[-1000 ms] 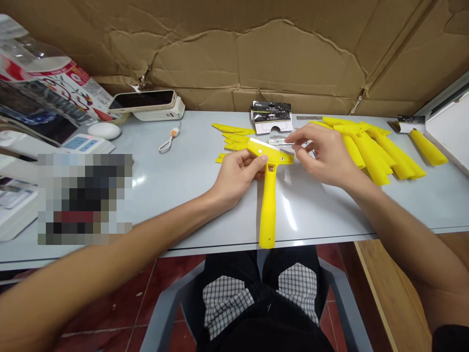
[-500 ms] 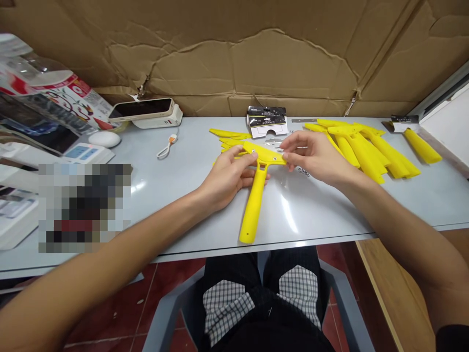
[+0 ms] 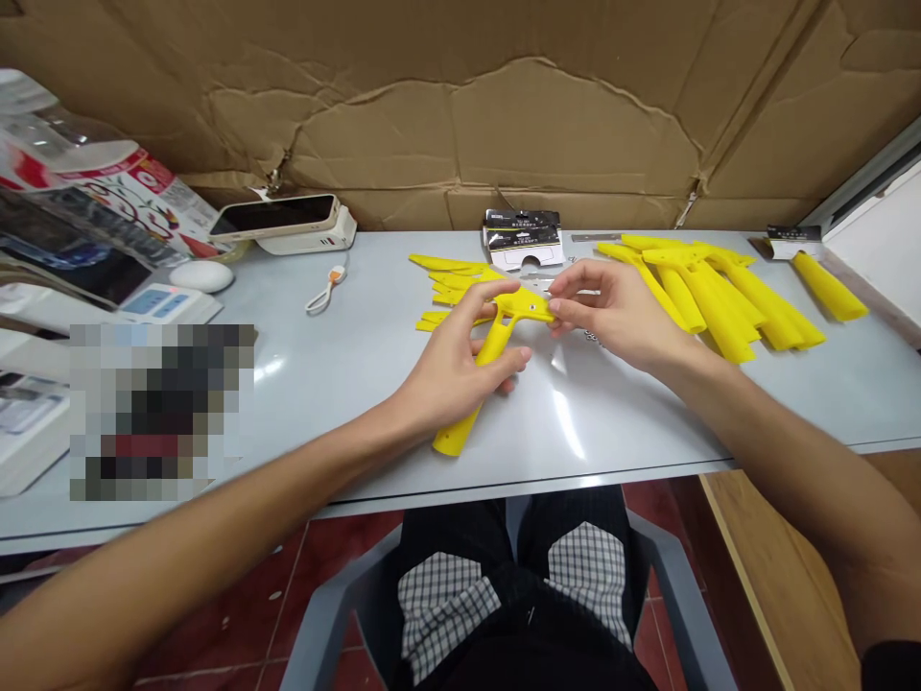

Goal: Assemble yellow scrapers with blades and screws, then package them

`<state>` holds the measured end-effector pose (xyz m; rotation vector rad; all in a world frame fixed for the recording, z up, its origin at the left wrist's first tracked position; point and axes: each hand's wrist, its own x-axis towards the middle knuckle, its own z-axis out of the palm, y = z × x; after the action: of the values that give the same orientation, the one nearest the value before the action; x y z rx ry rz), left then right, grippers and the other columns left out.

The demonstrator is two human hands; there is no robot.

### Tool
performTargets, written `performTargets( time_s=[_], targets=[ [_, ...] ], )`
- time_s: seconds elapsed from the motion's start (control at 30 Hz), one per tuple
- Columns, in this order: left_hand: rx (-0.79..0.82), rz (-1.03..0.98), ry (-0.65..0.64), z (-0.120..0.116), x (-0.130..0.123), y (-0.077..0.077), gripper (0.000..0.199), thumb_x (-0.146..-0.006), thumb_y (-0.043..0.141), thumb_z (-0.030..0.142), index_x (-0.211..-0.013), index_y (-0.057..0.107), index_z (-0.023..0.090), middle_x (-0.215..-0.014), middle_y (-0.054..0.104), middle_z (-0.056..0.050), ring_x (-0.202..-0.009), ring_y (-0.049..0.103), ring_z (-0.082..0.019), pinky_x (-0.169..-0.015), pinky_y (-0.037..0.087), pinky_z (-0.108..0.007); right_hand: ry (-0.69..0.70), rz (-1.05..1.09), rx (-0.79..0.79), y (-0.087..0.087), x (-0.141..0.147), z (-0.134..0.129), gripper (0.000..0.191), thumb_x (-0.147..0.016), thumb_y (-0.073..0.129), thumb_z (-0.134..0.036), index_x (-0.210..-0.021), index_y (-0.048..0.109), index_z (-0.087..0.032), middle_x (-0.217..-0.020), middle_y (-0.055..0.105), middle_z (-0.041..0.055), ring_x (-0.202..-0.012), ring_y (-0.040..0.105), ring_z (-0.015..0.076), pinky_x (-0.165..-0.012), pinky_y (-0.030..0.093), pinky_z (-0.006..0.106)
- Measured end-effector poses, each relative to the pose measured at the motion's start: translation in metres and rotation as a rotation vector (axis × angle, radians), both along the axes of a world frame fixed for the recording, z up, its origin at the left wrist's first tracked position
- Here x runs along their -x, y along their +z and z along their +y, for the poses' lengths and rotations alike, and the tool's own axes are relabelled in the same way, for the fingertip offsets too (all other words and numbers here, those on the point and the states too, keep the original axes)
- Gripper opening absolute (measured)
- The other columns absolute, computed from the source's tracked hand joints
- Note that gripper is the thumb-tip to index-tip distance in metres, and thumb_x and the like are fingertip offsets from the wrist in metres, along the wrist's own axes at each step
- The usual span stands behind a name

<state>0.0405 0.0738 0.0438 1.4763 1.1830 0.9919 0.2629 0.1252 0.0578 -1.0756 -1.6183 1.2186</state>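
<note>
A yellow scraper-like tool [image 3: 464, 422] with a wide head and a thick handle is held over the front middle of the table. My left hand [image 3: 460, 360] wraps round its neck, with fingers behind and the thumb in front. The fingertips of my right hand [image 3: 608, 307] pinch the right end of the head. Small metal nuts [image 3: 591, 337] lie partly hidden below my right hand. Thin yellow pieces [image 3: 442, 278] lie behind my left hand. Several yellow handled tools [image 3: 741, 297] are piled to the right of my right hand.
Black and white packaging cards [image 3: 524, 238] lie at the back middle. At the back right is another yellow handle [image 3: 831, 288] by a card. A phone [image 3: 277, 215] on a white box, a short cable [image 3: 326, 291], a white mouse [image 3: 201, 277] and a large bottle [image 3: 136, 192] are on the left.
The yellow tool has tilted, its handle end swinging left and slightly up. My left hand has moved from the head's left end to around the neck. The right hand has hardly moved.
</note>
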Motion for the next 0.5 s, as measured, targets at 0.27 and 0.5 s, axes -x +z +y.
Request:
performTargets(
  time_s=[0.27,0.5],
  targets=[
    [-0.209,0.103,-0.004,0.0,0.004,-0.002,0.043,-0.096,0.069,0.017,-0.137,0.068,0.03,-0.144,0.065,-0.009,-0.069,0.067,-0.011,-0.054,0.06,-0.027,0.003,0.03,-0.006,0.0,0.0,0.0,0.022,-0.084,0.09,-0.024,-0.095,0.07,-0.022,-0.095,0.074,0.0004,-0.074,0.078,0.0178,-0.075,0.068,0.037],
    [-0.174,0.008,0.038,-0.004,0.002,0.006,0.033,-0.093,0.078,0.02,-0.124,0.078,0.027,-0.119,0.074,-0.007,-0.089,0.072,-0.023,-0.087,0.065,-0.044,0.002,0.017,0.009,0.002,-0.001,0.0,0.028,-0.082,0.094,-0.029,-0.095,0.07,-0.023,-0.099,0.073,0.0007,-0.076,0.077,0.0171,-0.078,0.068,0.038]
  ],
)
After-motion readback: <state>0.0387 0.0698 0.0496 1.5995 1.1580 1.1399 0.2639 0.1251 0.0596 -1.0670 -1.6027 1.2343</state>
